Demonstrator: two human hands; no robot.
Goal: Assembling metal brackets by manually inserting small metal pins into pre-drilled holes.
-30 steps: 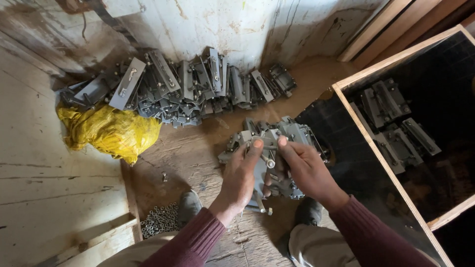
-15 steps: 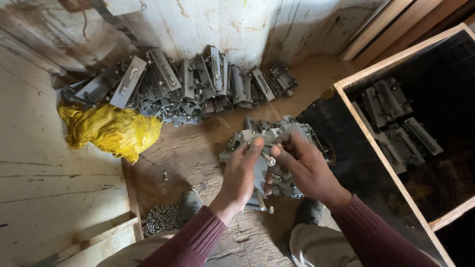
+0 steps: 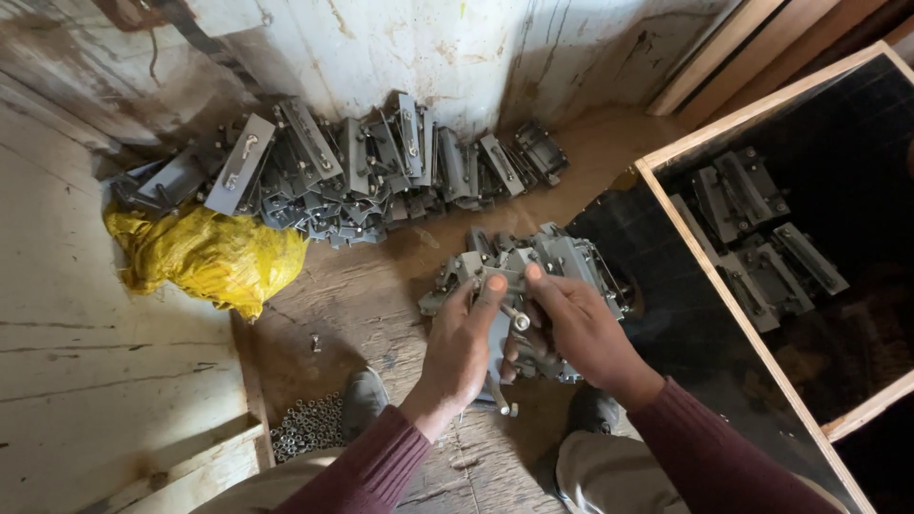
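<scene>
The grey stamped-metal bracket (image 3: 505, 333) sits directly in front of the person, held just above the worn wooden floor (image 3: 381, 305) between both hands. Its long axis runs roughly away from the body, from the lower end near the shoes up toward the small heap of like grey metal brackets (image 3: 562, 262) lying just beyond it. A short bolt with a bright round head (image 3: 520, 322) stands at the middle of the bracket, between the two thumbs.

The left hand (image 3: 462, 343) is closed around the bracket's left edge, thumb pressed on the upper face. The right hand (image 3: 576, 328) grips the right side, its thumb and fingertips closing in on the bolt, so it lies the nearer of the two to the bolt.

Farther out, a long row of grey metal brackets (image 3: 343, 171) leans against the stained pale wall (image 3: 476, 48), well apart from the hands. A crumpled yellow plastic bag (image 3: 205, 257) lies to the left below that row. A scatter of small metal nuts (image 3: 305, 428) rests near the left knee. To the right stands a wood-framed dark box (image 3: 705, 276) holding more brackets.
</scene>
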